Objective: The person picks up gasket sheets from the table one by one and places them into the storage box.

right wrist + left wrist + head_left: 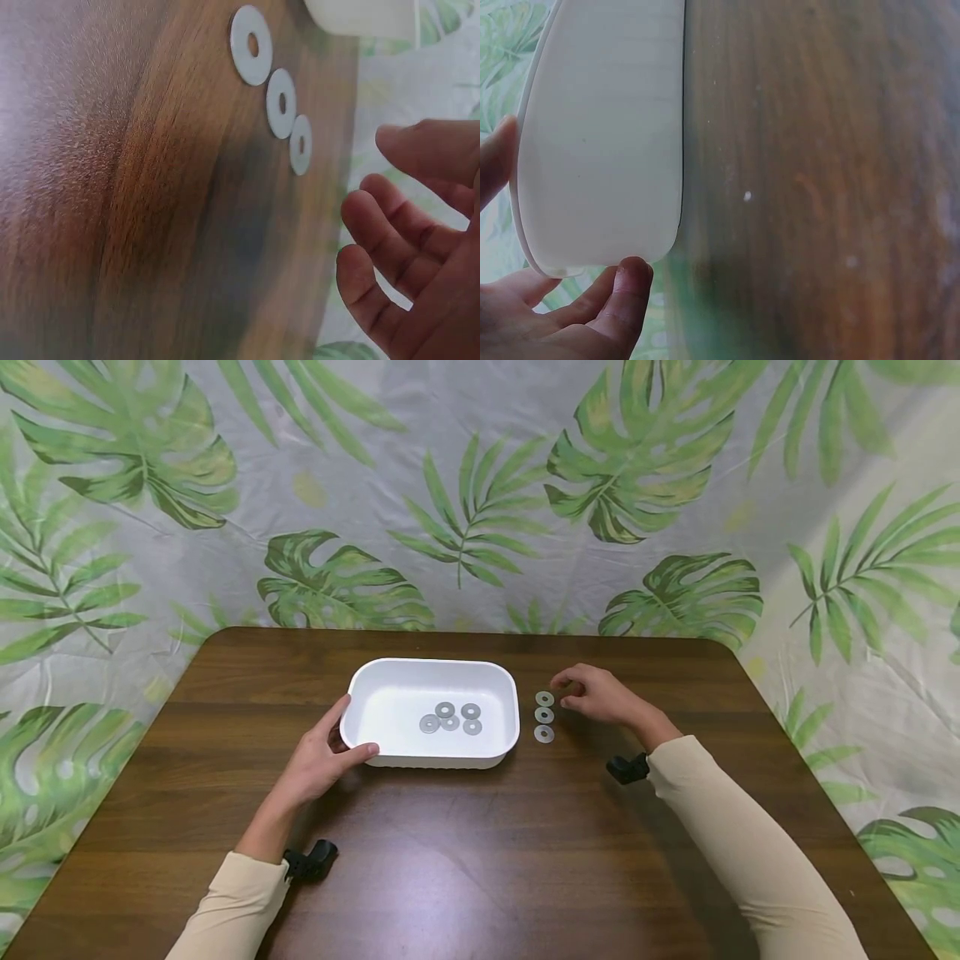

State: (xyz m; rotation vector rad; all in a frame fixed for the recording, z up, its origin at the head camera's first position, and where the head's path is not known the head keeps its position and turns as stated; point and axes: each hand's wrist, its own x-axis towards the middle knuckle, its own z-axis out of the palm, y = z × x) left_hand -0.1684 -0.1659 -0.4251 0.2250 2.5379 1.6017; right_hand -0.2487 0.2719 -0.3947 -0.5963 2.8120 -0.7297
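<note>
A white plastic bin (431,761) stands on the table, with several flat metal washers (470,704) lying on its floor. My left hand (315,764) holds the bin's left end, thumb over the near rim and fingers against the end wall. In the left wrist view, the fingertips (633,274) touch the bin's outer wall (600,150). To the right of the bin, three more washers (537,716) lie flat in a column. My right hand (596,695) hovers just right of the far washer, fingers loosely bent and apart, with nothing between them in the right wrist view.
The brown wooden table (465,843) has rounded far corners. Behind it hangs a leaf-patterned cloth (480,602). Black wrist cameras are strapped at the left wrist (311,862) and the right wrist (628,768).
</note>
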